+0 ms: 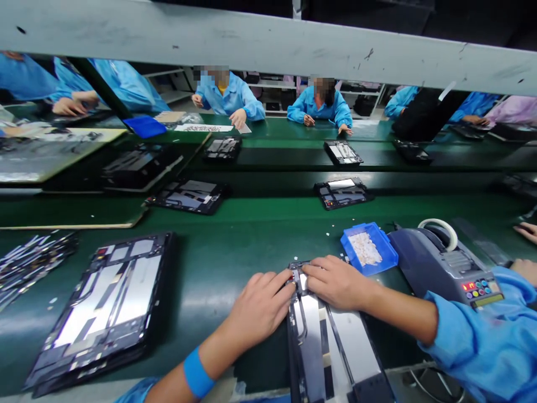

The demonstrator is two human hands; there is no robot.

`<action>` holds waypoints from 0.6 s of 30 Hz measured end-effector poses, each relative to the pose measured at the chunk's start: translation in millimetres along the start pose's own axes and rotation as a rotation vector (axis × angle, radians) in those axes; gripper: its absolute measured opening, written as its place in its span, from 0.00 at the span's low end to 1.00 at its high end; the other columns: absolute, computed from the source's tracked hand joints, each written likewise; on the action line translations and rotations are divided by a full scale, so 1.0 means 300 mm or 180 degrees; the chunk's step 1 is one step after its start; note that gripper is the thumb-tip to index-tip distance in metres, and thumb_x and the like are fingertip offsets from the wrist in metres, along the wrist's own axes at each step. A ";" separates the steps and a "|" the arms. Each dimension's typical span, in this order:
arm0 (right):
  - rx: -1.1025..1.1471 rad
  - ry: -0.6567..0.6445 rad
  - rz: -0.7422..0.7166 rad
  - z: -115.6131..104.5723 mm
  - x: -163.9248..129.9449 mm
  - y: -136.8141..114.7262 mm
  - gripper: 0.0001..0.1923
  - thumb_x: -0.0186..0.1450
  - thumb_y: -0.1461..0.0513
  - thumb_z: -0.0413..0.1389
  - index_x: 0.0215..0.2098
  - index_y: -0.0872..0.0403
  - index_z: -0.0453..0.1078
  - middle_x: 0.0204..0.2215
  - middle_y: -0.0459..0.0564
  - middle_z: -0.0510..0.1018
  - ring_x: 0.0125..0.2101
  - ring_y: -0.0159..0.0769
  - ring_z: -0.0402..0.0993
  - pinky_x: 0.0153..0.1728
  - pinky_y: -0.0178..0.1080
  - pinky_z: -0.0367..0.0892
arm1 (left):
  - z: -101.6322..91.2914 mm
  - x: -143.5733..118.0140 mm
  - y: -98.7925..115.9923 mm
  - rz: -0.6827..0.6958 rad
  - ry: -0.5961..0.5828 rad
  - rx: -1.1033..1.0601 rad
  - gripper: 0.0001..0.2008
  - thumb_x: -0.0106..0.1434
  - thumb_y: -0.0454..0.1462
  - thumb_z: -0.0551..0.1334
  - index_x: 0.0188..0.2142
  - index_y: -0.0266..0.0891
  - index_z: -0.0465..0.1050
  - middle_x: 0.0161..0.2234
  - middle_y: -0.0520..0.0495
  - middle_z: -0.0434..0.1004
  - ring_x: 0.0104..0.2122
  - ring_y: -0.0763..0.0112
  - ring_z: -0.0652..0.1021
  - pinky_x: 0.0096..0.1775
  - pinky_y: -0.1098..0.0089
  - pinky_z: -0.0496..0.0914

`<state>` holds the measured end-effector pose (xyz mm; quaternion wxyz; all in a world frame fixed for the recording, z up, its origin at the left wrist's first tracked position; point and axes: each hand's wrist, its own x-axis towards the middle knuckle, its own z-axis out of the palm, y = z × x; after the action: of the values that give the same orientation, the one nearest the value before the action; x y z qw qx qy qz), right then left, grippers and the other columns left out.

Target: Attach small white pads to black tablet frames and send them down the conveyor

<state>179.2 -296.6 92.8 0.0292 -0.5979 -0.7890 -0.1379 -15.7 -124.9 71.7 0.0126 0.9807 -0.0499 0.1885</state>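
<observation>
An opened tablet [308,336] with its silvery inner parts and dark cables showing lies lengthwise before me. My left hand [262,302] closes its bent fingers on the left edge near the far end. From the other side, my right hand [335,282] has its fingers curled together over that same end, close to the left fingertips. Whether a small part sits under the fingertips is hidden. Just beyond the right hand is a blue tray [389,258] filled with small pale pieces.
A tape dispenser [447,266] stands at right. To the left lie a stack of opened tablets [104,302] and a heap of thin strips [33,263]. More tablets [344,193] lie along the green line, with co-workers in blue [230,98] opposite. A grey beam [268,42] crosses overhead.
</observation>
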 end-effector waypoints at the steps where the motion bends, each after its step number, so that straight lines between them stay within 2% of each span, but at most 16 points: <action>1: 0.0025 0.0118 0.0006 0.006 -0.007 0.001 0.10 0.75 0.63 0.50 0.43 0.53 0.75 0.56 0.54 0.78 0.48 0.44 0.72 0.41 0.44 0.67 | -0.001 0.000 -0.001 0.0019 -0.0006 0.0007 0.11 0.70 0.35 0.57 0.49 0.43 0.76 0.55 0.44 0.78 0.44 0.59 0.74 0.45 0.59 0.65; 4: 0.0059 0.0273 -0.0114 0.009 -0.015 0.005 0.10 0.75 0.63 0.50 0.43 0.51 0.75 0.60 0.52 0.76 0.49 0.44 0.72 0.41 0.44 0.67 | 0.000 -0.001 -0.004 0.0065 -0.0005 0.0018 0.10 0.70 0.34 0.58 0.48 0.43 0.76 0.55 0.44 0.77 0.44 0.60 0.74 0.45 0.59 0.65; 9: 0.0050 0.0010 -0.0458 -0.012 0.009 0.013 0.10 0.76 0.62 0.50 0.42 0.52 0.73 0.62 0.52 0.74 0.48 0.43 0.70 0.38 0.42 0.64 | 0.002 -0.004 0.002 0.0052 0.0028 0.0066 0.10 0.69 0.34 0.58 0.47 0.42 0.75 0.55 0.44 0.77 0.43 0.59 0.74 0.45 0.59 0.64; 13: 0.0110 -0.0097 -0.0377 -0.008 0.020 0.018 0.11 0.76 0.61 0.49 0.42 0.53 0.73 0.61 0.53 0.74 0.45 0.42 0.69 0.37 0.42 0.62 | 0.002 -0.005 0.008 0.0054 -0.0011 0.0088 0.10 0.69 0.34 0.58 0.48 0.41 0.75 0.56 0.44 0.77 0.42 0.59 0.73 0.44 0.59 0.64; 18: 0.0351 -0.0095 -0.0172 0.007 0.022 0.023 0.11 0.77 0.61 0.49 0.43 0.53 0.73 0.60 0.52 0.75 0.46 0.41 0.68 0.42 0.43 0.62 | 0.003 -0.004 0.006 0.0058 -0.0001 0.0105 0.11 0.69 0.34 0.58 0.49 0.41 0.74 0.55 0.43 0.77 0.43 0.58 0.73 0.45 0.58 0.63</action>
<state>184.3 -288.2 93.3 0.0467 -0.5759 -0.8117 -0.0860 -16.8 -126.7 70.6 -0.0053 0.9803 -0.0556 0.1892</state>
